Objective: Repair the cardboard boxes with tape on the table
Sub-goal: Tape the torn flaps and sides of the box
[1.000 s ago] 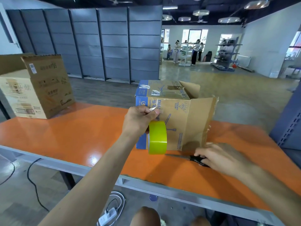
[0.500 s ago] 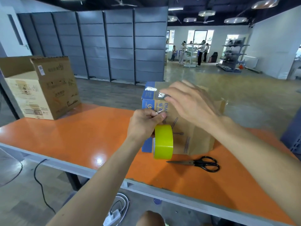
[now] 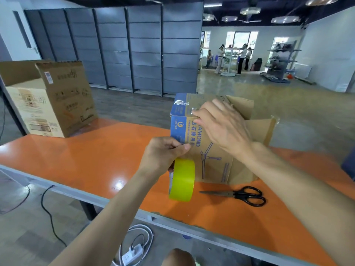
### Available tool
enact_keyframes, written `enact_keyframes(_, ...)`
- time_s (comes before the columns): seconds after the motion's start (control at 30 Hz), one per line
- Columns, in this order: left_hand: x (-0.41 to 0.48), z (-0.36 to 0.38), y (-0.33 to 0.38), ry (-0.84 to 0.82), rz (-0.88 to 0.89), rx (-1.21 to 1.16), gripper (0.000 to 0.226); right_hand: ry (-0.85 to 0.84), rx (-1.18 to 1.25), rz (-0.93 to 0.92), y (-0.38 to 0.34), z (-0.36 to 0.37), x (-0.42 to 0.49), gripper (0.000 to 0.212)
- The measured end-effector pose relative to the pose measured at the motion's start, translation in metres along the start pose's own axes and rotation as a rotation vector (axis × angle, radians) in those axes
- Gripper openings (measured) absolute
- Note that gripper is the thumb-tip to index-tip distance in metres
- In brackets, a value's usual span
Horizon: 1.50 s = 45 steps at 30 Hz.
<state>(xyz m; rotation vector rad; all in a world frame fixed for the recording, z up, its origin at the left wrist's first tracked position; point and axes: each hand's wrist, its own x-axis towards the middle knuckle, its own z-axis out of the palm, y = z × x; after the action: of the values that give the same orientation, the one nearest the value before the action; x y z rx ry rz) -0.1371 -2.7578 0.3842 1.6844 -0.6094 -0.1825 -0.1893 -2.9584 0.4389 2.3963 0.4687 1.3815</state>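
Head view of an orange table with a small cardboard box standing on it slightly right of centre, its near face printed in blue and its right-hand flap swung open. The right hand lies over the box's upper near edge, palm down, with its fingers straight and spread; the fingertips press on a shiny strip of clear tape that crosses the box's top left corner. The left hand is held in front of the box's near face, its fingers curled and the thumb closed against the forefinger; it grips a yellow tape roll by the top. The roll hangs on edge below the hand, above the table surface and just in front of the box's lower left corner. Whether a free end of tape runs from the roll to the box cannot be told. Black-handled scissors lie closed on the table just before the box, blades pointing left toward the roll, touched by neither hand. A large cardboard box stands at the table's far left end, well apart from the work. A white power strip and cables lie on the floor beneath the near table edge. Grey shelving panels line the background, with several people standing far off.
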Motion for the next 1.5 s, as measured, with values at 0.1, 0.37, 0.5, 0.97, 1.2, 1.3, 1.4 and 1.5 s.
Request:
enact_keyframes(0.1,-0.006,-0.001,0.0,-0.018,0.017,-0.027,0.029,-0.05,0.037,-0.018,0.002,-0.003,0.0,0.034)
enact_keyframes(0.37,-0.019,0.008,0.017,-0.041,0.134,-0.08,0.027,-0.155,0.202,0.036,0.012,-0.014,-0.001,0.036)
enact_keyframes(0.5,-0.025,0.011,0.019,-0.028,0.193,-0.083,0.028,-0.175,0.13,0.017,0.01,-0.013,-0.007,0.037)
enact_keyframes(0.97,-0.038,0.015,0.031,0.057,0.254,-0.139,0.028,-0.15,0.286,0.422,-0.039,-0.059,-0.036,0.04)
enact_keyframes(1.2,-0.037,0.025,0.039,0.2,0.361,-0.169,0.026,-0.235,0.821,0.975,-0.102,-0.08,-0.041,0.058)
enact_keyframes(1.3,-0.037,0.025,0.04,0.233,0.382,-0.152,0.024,-0.239,0.979,1.01,-0.112,-0.079,-0.042,0.072)
enact_keyframes(1.4,-0.035,0.022,0.043,0.22,0.377,-0.094,0.024,-0.221,1.042,1.035,-0.122,-0.079,-0.04,0.076)
enact_keyframes(1.5,-0.026,0.016,0.049,0.174,0.395,-0.018,0.025,-0.221,0.964,1.158,-0.124,-0.074,-0.035,0.078)
